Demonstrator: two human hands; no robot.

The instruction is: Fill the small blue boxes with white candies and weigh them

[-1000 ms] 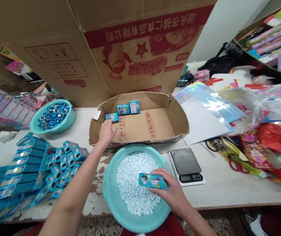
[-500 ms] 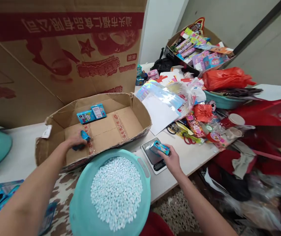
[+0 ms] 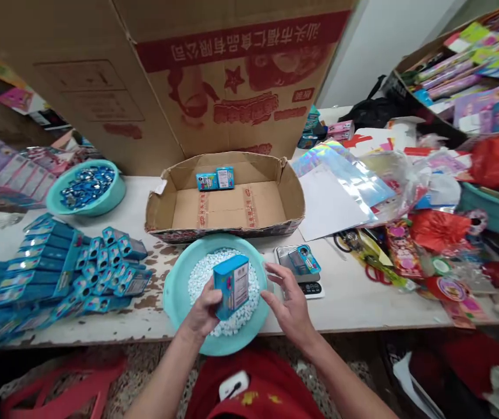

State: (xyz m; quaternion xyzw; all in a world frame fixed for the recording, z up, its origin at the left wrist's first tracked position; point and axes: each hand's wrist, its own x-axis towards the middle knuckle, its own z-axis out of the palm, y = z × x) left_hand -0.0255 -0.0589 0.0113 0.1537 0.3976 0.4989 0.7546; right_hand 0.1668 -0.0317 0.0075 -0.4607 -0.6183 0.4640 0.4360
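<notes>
A blue candy box (image 3: 232,285) is gripped in my left hand (image 3: 205,308), tilted above the turquoise basin (image 3: 174,291). Small white and pale blue candies (image 3: 201,273) fill the bottom of that basin. My right hand (image 3: 290,302) has its fingers apart and holds nothing, at the basin's right rim. Just beyond it, another blue box (image 3: 305,259) with a round window lies on a small digital scale (image 3: 314,290). Two more blue boxes (image 3: 215,179) rest against the back wall of the shallow cardboard tray (image 3: 225,228).
Many blue boxes (image 3: 113,262) are stacked at the left, in front of a turquoise bowl (image 3: 120,189) of shiny blue packets. A large carton (image 3: 232,134) stands behind the tray. White paper (image 3: 332,203), scissors (image 3: 343,240) and mixed packaging crowd the right side.
My left hand has come out of the cardboard tray to above the basin, holding a blue box. My right hand has let go of its box onto the scale. The view has swung left.
</notes>
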